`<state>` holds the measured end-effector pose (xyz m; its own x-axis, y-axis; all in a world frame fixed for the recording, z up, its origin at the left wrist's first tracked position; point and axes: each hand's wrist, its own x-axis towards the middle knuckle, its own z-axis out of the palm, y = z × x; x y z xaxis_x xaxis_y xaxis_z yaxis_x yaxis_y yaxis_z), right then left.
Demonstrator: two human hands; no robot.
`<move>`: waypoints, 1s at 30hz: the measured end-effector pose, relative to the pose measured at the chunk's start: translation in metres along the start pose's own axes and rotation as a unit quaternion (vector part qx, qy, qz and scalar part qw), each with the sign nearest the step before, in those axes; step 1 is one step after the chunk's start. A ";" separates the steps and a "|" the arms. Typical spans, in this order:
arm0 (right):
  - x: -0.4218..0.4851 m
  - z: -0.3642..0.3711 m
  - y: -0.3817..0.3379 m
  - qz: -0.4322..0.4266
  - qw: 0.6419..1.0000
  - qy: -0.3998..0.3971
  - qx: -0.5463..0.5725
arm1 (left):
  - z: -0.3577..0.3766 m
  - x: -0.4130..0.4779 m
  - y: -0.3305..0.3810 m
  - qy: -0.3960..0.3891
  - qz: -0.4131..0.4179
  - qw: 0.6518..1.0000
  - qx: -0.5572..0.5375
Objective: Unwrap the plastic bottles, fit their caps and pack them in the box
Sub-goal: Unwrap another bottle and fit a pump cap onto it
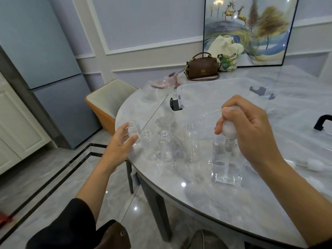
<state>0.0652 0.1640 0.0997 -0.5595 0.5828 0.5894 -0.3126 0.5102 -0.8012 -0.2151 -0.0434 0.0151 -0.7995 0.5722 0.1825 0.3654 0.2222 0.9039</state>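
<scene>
Right hand pinches cap straight above upright square bottle, tube in neck, axis vertical. Left hand grips small bottle at surface edge. Box behind.

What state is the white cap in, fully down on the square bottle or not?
Not fully down. The right hand grips the white cap above the square bottle, with a ridged neck exposed between them.
</scene>
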 end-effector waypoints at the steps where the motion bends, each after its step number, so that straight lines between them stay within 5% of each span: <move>1: 0.000 0.000 0.000 -0.001 1.000 0.000 -0.001 | 0.000 -0.004 0.000 0.025 0.005 0.999 0.025; 7: -0.001 0.000 -0.001 -0.002 1.000 0.003 -0.006 | 0.000 -0.039 0.005 0.214 0.186 0.942 0.177; 10: -0.001 0.000 -0.001 -0.001 1.000 0.003 -0.010 | 0.005 -0.048 0.012 0.134 0.220 0.945 0.201; 20: -0.001 0.001 0.000 -0.001 1.000 0.008 -0.007 | 0.019 -0.035 0.035 -0.034 0.106 0.976 0.186; 30: -0.001 0.001 0.001 -0.004 1.000 0.009 0.000 | 0.023 -0.035 0.026 -0.033 0.093 0.977 0.188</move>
<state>0.0639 0.1635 0.0981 -0.5429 0.5894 0.5982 -0.3172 0.5157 -0.7959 -0.1659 -0.0392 0.0235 -0.6742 0.6778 0.2932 0.6608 0.3764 0.6493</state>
